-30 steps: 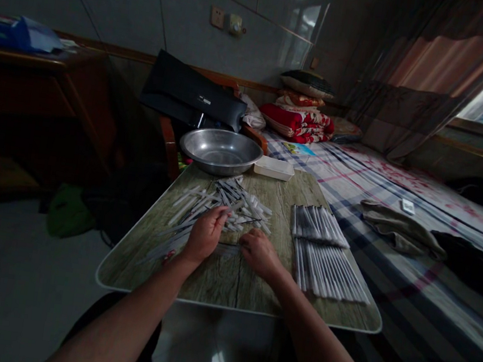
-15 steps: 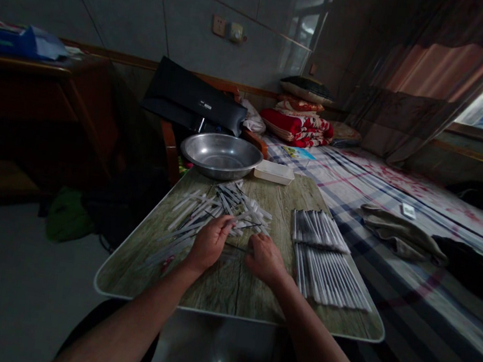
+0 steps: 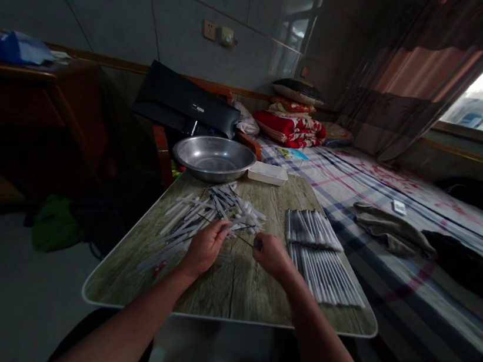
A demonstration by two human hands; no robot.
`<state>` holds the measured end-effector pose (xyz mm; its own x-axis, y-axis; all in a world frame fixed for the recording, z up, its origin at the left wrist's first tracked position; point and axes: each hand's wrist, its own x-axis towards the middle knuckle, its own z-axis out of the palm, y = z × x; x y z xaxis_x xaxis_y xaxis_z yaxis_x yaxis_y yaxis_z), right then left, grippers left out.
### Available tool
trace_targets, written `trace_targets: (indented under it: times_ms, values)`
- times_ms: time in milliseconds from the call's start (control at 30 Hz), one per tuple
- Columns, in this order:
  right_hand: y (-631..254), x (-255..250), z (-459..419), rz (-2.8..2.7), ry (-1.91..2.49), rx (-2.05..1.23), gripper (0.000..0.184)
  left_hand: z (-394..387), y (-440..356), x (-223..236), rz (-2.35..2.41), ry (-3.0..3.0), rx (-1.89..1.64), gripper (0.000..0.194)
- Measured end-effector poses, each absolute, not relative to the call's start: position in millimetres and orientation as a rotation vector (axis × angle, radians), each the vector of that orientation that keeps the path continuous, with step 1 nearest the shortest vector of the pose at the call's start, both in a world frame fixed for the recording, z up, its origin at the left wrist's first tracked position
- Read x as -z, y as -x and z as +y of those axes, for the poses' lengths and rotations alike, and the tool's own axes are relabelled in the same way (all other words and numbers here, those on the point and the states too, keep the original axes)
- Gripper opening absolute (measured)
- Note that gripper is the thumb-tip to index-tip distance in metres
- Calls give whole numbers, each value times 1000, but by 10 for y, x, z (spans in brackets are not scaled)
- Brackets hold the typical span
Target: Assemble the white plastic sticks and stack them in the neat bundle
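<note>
My left hand [image 3: 206,246] is closed over the front of a loose pile of white, tube-like strips and dark sticks [image 3: 221,202]. Dark stick ends poke out past its fingers. A thin dark stick [image 3: 243,240] spans the gap between my hands, and the closed fingers of my right hand [image 3: 272,255] pinch its right end. What exactly lies inside the left fist is partly hidden. To the right of my right hand lie two neat, overlapping rows of white sleeved sticks [image 3: 327,275], side by side. A small red-and-white item [image 3: 160,267] rests left of my left forearm.
The wood-patterned table [image 3: 247,300] has a pale rim. At its far edge stand a steel basin [image 3: 214,159] and a white shallow tray [image 3: 268,174]. A bed with a checked sheet [image 3: 334,181] borders the right side; a wooden cabinet [image 3: 34,100] stands left.
My right hand has moved a little to the right, away from my left hand, and more of the thin dark stick shows between them. The whole view has shifted slightly.
</note>
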<state>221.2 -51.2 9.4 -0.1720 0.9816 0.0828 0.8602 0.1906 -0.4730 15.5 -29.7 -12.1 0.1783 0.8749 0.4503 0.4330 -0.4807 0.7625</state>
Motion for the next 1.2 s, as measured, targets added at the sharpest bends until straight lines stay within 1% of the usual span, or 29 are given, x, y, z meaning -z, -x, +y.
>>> trace_targets:
  times_ms: [67, 167, 200, 267, 367, 600, 967, 1100, 1200]
  values:
    - [-2331, -130, -491, -1886, 1605, -688, 12, -296, -155, 109, 1233, -2004, -1239, 23]
    - [-2420, -190, -488, -1455, 1292, -1115, 29, -294, -164, 101, 1194, -2038, -1185, 24]
    - [-2425, -215, -496, -1323, 1185, -1215, 32, -294, -169, 101, 1171, -2049, -1155, 25]
    - [-2409, -269, -519, -1127, 1016, -1321, 32, -299, -182, 103, 1128, -2070, -1093, 26]
    - [-2359, -333, -549, -975, 896, -1347, 26, -322, -201, 92, 1105, -2095, -1021, 29]
    - [-2267, -299, -547, -864, 846, -1314, 24, -370, -215, 49, 1112, -2145, -960, 31]
    - [-2208, -214, -557, -1076, 892, -1277, 17, -342, -218, 104, 1140, -2259, -909, 33]
    - [-2219, -226, -588, -1050, 948, -1292, 32, -336, -211, 115, 1120, -2280, -906, 32]
    - [-2187, -216, -619, -1096, 970, -1313, 38, -366, -224, 80, 1046, -2274, -893, 29]
